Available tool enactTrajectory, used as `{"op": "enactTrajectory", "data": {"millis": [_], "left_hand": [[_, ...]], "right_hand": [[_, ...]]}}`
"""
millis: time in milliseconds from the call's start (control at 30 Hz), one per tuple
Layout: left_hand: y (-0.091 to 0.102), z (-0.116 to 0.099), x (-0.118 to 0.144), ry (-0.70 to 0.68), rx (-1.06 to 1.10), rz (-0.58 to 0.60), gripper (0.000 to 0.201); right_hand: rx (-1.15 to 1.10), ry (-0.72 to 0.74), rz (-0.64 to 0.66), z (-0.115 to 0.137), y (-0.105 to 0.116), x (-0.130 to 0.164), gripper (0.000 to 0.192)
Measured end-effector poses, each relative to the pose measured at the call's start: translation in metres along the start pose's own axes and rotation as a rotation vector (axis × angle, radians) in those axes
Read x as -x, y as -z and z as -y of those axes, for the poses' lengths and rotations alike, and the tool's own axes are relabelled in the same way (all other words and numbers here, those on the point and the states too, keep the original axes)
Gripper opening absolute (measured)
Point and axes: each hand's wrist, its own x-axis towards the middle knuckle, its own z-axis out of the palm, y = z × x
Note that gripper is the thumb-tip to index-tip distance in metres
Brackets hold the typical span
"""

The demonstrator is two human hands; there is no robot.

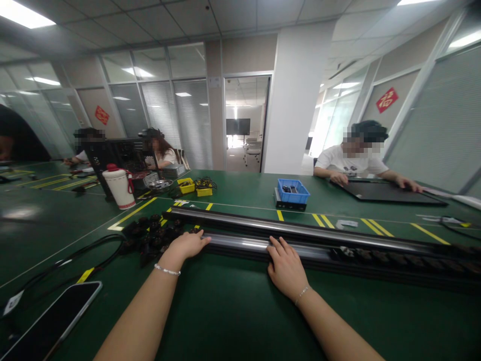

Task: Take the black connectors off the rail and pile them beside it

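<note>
Head view shows both hands laid palm down on a long metal rail (300, 231) that lies across the green table (233, 311). The left hand (188, 244) rests flat with its fingers stretched toward three o'clock, fingertips touching the rail's near silvery bar; it grasps nothing. The right hand (286, 265) lies open too, fingers pointing to twelve o'clock and pressed on the same bar, not curled around it. Each wrist wears a thin bracelet.

The rail's long axis runs from about nine o'clock to three o'clock, tilted slightly so that its right end sits lower in the picture. Its left end stops near the left hand; its right end runs out of the picture. It is made of a dark upper bar and a brighter lower bar, side by side.

Just at nine o'clock of the left hand lies a heap of black connectors (152, 234), with black cables (75, 255) trailing off to eight o'clock. A phone (52, 321) lies face up at seven o'clock, near the table's edge. At twelve o'clock, beyond the rail, sits a blue bin (293, 190); at eleven o'clock, two yellow trays (195, 187) and a white jug (119, 186). At one o'clock a co-worker (353, 160) leans over a flat black panel (387, 191).
</note>
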Motion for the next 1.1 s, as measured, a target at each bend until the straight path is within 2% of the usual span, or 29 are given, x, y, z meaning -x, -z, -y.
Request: {"op": "enactTrajectory", "data": {"millis": [133,300,433,633,800,933,1100], "left_hand": [[-0.003,0.004,-0.004,0.025,-0.014,-0.028,0.074],[0.000,0.027,-0.004,0.209,-0.028,-0.090,0.078],[0.004,0.041,-0.003,0.285,0.018,-0.229,0.077],[0.003,0.040,0.002,0.380,0.061,-0.362,0.068],[-0.005,0.046,0.001,0.428,0.082,-0.413,0.062],[-0.009,0.048,-0.005,0.440,0.140,-0.422,0.062],[-0.008,0.046,-0.006,0.412,0.166,-0.489,0.052]], "right_hand": [[0.007,0.000,-0.006,0.000,0.000,0.000,0.038],[0.011,0.002,-0.006,0.001,0.000,0.000,0.038],[0.013,-0.003,-0.010,0.001,-0.001,-0.001,0.037],[0.015,-0.003,-0.010,0.003,-0.001,-0.001,0.038],[0.018,0.004,-0.015,0.004,-0.001,0.000,0.038],[0.018,-0.001,-0.015,0.003,-0.002,0.000,0.038],[0.015,0.001,-0.016,0.003,-0.001,0.000,0.039]]}}
